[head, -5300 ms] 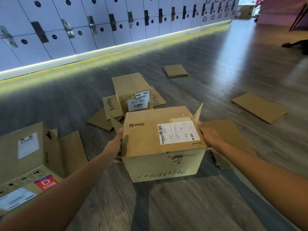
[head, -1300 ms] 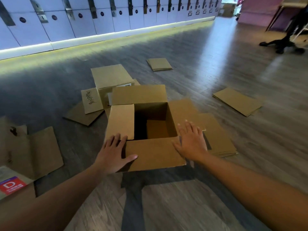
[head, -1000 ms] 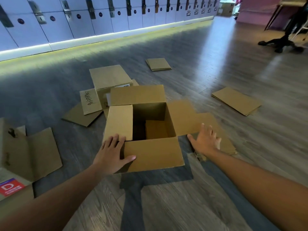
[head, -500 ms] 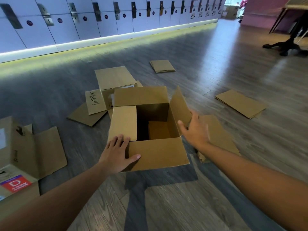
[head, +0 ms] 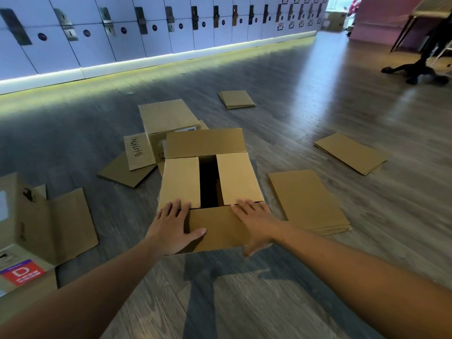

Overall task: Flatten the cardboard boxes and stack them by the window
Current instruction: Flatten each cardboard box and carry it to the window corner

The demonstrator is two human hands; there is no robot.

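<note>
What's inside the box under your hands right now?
Through the gap between the side flaps, the open box shows a dark interior and a sliver of brown cardboard low down. The flaps cover the rest.

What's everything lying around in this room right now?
open box: 1, brown, centre floor, side flaps folded inward
closed box: 1, brown, behind it
loose cardboard pieces: a few, brown, beside closed box
flattened stacks: 3, brown, right and far floor
labelled box: 1, brown, red sticker, left edge
lockers: row, pale, far wall
chair base: 1, black, far right
left hand: flat on near flap
right hand: flat on near flap
</note>
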